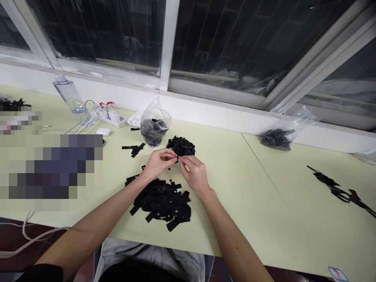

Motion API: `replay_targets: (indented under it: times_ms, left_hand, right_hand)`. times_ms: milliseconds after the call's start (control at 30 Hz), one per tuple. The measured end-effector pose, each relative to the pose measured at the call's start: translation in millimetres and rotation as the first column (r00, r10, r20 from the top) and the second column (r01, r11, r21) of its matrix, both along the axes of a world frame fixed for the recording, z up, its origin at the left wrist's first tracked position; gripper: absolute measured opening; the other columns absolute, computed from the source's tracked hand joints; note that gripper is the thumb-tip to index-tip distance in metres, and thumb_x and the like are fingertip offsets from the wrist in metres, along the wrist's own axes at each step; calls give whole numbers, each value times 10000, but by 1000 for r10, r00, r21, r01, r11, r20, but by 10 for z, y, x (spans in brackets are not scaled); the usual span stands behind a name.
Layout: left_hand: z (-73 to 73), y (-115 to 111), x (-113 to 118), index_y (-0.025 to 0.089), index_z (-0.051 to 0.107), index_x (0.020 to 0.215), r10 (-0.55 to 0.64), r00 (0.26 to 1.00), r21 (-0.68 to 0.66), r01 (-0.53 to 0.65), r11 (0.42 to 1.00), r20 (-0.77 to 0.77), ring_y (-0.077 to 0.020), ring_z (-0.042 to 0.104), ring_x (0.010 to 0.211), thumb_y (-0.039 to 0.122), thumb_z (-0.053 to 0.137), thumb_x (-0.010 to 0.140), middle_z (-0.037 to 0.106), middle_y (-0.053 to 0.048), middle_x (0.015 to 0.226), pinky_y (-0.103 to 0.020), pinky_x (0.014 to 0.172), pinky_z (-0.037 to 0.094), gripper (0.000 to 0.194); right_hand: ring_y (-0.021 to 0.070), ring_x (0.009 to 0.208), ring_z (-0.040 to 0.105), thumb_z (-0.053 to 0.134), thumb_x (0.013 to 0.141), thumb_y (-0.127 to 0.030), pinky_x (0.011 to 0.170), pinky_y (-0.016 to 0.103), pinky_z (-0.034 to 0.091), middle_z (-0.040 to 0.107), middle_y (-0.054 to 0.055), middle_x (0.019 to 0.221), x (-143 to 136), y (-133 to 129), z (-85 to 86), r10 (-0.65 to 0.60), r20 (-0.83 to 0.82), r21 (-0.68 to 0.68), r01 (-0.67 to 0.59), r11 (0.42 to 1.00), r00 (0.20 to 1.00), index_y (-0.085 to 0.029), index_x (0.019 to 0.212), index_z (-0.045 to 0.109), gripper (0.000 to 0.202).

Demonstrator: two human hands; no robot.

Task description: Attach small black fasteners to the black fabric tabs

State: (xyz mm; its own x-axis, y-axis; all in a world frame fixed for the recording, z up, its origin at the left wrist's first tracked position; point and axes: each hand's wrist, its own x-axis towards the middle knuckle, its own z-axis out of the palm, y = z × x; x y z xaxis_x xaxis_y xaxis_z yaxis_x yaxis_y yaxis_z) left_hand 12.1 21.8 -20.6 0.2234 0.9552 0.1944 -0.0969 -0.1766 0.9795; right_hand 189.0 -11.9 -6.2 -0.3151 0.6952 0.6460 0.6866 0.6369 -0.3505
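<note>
My left hand (161,161) and my right hand (194,170) meet above the table, fingertips pinched together on one small black piece (177,156), mostly hidden by the fingers. It looks like the short black fabric strips around it. Nearer to me lies a large loose pile of black strips (161,199), a few with small white marks. Just beyond my fingertips is a smaller heap of black strips (181,145). Two tiny black rings (169,174) rest on the table between the piles.
Behind stands a clear plastic bag (155,125) with dark contents; loose strips (134,149) lie beside it. At left are a water bottle (70,98), a power strip (110,115) with cables and a white case (103,131). Another bag (277,138) and black straps (337,186) lie right.
</note>
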Motion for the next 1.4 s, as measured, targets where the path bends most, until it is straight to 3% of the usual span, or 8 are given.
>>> replay_targets:
  times_ms: [200,533,867,1233,1400]
  left_hand:
    - [-13,-5,7,156,710,920,-2,1000,6,2,1000,-28,-198,714,832,335,787,732,751,-72,889,-311,797,575,271]
    - [11,-42,16,155,737,889,35,998,-24,-36,999,-61,-183,715,792,259,762,726,754,-58,833,-282,770,575,194]
    - [66,-81,47,146,745,819,57,998,-77,-56,995,21,-164,699,736,212,762,697,750,-56,800,-267,729,560,140]
    - [17,-83,74,152,755,800,92,992,-132,-80,988,89,-141,681,748,187,773,680,740,-51,806,-239,721,539,126]
    - [2,-90,101,150,750,787,91,986,-193,-63,979,137,-144,674,743,214,794,669,730,-49,795,-252,727,542,141]
  right_hand:
    - [230,895,667,515,968,-201,796,390,556,719,97,1007,35,14,-14,4,66,35,-6,999,998,-212,1053,693,197]
    - [197,781,654,546,932,-135,716,335,542,711,79,869,-14,36,-72,-71,204,225,24,974,976,-183,894,663,132]
    - [185,733,622,558,907,-114,680,315,507,673,63,779,-78,56,-133,-131,175,300,74,951,976,-183,845,637,121]
    - [171,676,581,558,896,-115,642,306,476,624,40,703,-94,76,-140,-130,154,324,74,943,979,-199,781,596,147]
    - [163,662,589,556,886,-120,631,297,474,627,31,689,-90,97,-125,-119,64,292,95,952,991,-210,764,584,154]
